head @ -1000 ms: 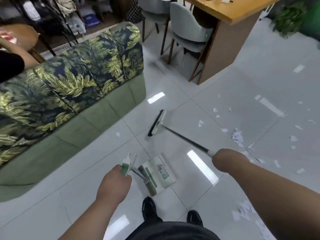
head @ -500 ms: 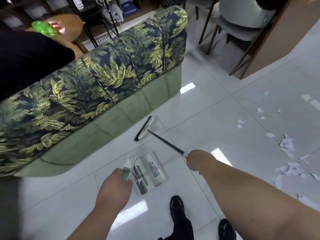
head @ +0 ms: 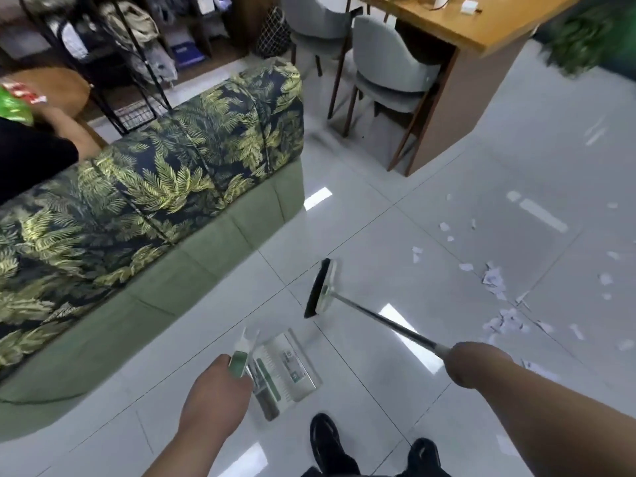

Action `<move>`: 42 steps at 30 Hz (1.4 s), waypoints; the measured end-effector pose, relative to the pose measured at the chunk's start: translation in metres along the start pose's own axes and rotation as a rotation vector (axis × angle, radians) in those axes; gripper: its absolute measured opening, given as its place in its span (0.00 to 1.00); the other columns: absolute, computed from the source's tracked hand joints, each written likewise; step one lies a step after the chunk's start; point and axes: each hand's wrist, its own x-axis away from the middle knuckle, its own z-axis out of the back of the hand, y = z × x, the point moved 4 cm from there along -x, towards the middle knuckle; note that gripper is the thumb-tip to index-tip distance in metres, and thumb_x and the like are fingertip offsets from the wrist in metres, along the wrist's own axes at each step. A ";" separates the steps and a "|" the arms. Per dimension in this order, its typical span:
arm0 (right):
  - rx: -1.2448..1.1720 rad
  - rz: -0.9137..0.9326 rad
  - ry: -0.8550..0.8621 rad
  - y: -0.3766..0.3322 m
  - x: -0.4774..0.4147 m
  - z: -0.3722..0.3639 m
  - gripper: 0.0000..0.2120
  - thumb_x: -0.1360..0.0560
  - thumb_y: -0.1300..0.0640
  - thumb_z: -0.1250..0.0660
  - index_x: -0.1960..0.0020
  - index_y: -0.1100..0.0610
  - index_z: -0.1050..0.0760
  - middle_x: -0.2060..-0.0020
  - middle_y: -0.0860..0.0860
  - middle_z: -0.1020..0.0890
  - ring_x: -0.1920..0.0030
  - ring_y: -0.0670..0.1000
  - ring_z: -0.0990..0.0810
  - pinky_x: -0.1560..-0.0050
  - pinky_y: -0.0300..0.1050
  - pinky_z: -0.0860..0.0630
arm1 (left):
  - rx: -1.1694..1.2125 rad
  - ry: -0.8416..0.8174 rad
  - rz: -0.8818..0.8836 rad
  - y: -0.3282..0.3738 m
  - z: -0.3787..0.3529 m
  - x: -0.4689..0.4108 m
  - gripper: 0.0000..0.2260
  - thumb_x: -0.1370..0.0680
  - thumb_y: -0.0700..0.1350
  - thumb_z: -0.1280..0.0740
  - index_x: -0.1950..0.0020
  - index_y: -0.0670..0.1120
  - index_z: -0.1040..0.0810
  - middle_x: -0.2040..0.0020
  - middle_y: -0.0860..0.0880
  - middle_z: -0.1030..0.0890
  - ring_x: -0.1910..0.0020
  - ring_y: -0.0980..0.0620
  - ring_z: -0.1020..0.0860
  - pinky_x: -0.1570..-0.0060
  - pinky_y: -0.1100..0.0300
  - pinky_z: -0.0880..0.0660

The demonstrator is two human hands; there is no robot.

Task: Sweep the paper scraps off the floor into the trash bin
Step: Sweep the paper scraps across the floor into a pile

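Two hands busy here, and we're pinning everything to the sofa (head: 155,201), the green one with the fern-print cushions.

Our left hand (head: 215,397) is out in front of the sofa's base. We only see the back of it, but the fingers are curled tight round the green grip of the dustpan (head: 292,366). The pan itself hangs low on the side of that hand away from the sofa, just ahead of our black shoes (head: 325,438). We honestly can't tell whether it's touching the floor (head: 344,215).

Our right hand (head: 476,364) is further out from the sofa, balled into a fist round the top end of the broom handle (head: 385,321). The fingers themselves are tucked out of view, but the grip looks closed all the way round. The handle slants back toward the sofa, and the broom head (head: 321,289) sits just off the sofa's near corner with the dark bristles facing it. It's a bit blurry there, so we can't say whether it's on the tiles.

The paper scraps (head: 494,280) are scattered on the floor well away from the sofa, past the broom head, with a few more trailing beyond our right forearm.

Beyond the sofa's far end there's a wooden desk (head: 464,25) with grey chairs (head: 389,74) tucked under it. Someone else's arm (head: 69,132) pokes up behind the sofa's back.
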 end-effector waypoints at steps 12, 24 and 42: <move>-0.559 -0.316 0.132 0.165 0.069 -0.011 0.15 0.17 0.45 0.45 0.41 0.56 0.38 0.64 0.55 0.26 0.72 0.51 0.27 0.71 0.41 0.28 | -0.091 -0.110 -0.280 0.124 -0.054 0.016 0.01 0.23 0.44 0.37 0.54 0.48 0.27 0.60 0.45 0.20 0.63 0.44 0.20 0.65 0.56 0.27; -0.774 -0.177 0.158 0.237 -0.038 0.045 0.09 0.19 0.56 0.47 0.49 0.56 0.29 0.63 0.54 0.21 0.60 0.56 0.15 0.49 0.49 0.19 | -0.141 -0.060 -0.272 0.261 -0.107 0.039 0.01 0.25 0.46 0.36 0.55 0.50 0.25 0.63 0.44 0.19 0.65 0.41 0.18 0.60 0.50 0.20; -0.513 -0.109 -0.073 0.416 -0.125 -0.073 0.30 0.26 0.62 0.45 0.27 0.40 0.39 0.41 0.51 0.25 0.46 0.55 0.23 0.44 0.50 0.22 | -0.296 -0.079 -0.295 0.427 -0.214 0.075 0.02 0.25 0.47 0.35 0.53 0.51 0.25 0.64 0.46 0.18 0.65 0.43 0.17 0.61 0.50 0.19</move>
